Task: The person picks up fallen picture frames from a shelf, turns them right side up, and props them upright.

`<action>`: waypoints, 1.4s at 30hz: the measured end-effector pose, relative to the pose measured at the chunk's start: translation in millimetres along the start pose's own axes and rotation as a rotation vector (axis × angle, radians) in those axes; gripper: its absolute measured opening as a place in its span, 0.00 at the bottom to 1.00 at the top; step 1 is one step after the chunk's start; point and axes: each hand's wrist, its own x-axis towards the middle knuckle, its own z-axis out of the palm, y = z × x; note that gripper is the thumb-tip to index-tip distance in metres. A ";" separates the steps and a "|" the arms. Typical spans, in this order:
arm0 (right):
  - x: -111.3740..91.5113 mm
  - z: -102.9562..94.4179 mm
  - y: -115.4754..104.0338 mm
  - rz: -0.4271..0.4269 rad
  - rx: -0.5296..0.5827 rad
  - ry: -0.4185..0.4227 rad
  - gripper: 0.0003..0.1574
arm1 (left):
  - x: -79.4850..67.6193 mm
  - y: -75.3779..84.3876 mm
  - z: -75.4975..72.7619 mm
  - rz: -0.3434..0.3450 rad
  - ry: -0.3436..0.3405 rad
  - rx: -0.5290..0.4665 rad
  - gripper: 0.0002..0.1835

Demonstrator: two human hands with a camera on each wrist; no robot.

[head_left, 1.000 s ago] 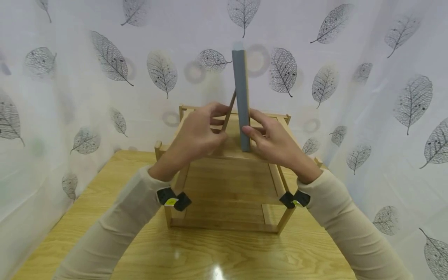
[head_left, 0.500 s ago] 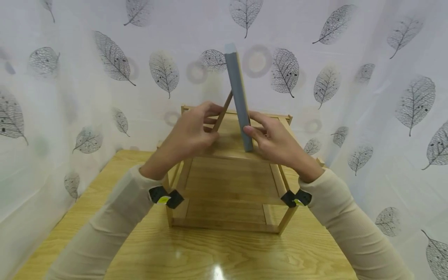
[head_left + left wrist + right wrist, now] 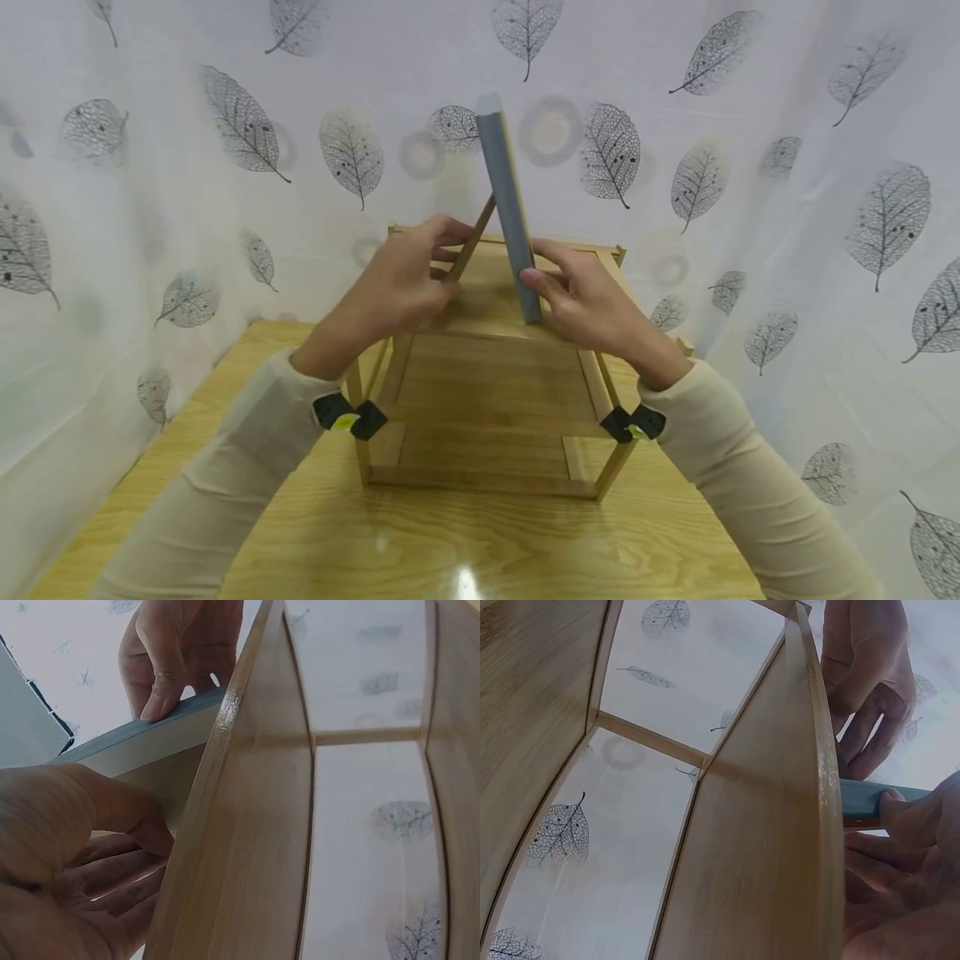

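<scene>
A blue-grey picture frame (image 3: pixel 504 208) stands nearly edge-on on the top board of a wooden rack (image 3: pixel 487 312), its upper end tilted left. From its left side slants a thin brown stand leg (image 3: pixel 472 237). My left hand (image 3: pixel 390 287) pinches this leg low down, thumb in front and fingers behind. My right hand (image 3: pixel 592 300) grips the frame's lower part, with the thumb on the near edge and the fingers on the right face. In the left wrist view the right thumb presses the frame's edge (image 3: pixel 180 712). The right fingertips are hidden behind the frame.
The rack has a lower shelf (image 3: pixel 495 383) and stands on a wood-grain table (image 3: pixel 480 542). A white curtain (image 3: pixel 795 217) with leaf prints hangs close behind and at both sides. Upright posts (image 3: pixel 615 471) hold the rack's corners.
The left hand has moved left with the stand leg, widening its angle from the frame. The frame's top has tipped left, while the right hand keeps its grip in nearly the same place.
</scene>
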 end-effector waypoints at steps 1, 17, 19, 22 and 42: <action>-0.1 -0.2 -0.4 -0.001 -0.003 0.001 0.21 | 0.1 0.3 0.0 0.006 0.002 0.013 0.28; -1.0 -0.7 -3.0 0.020 0.019 -0.030 0.25 | -2.0 3.9 2.4 0.042 0.026 0.162 0.28; -1.0 -1.0 -3.1 0.020 0.026 -0.033 0.25 | -3.0 4.4 2.0 0.038 0.039 0.164 0.28; -2.4 -3.1 -3.4 0.013 0.017 -0.035 0.25 | -6.4 6.5 1.0 0.034 0.099 0.184 0.25; -10.5 -27.2 -0.7 0.061 -0.117 0.369 0.15 | -5.1 33.9 23.9 0.193 0.403 0.178 0.20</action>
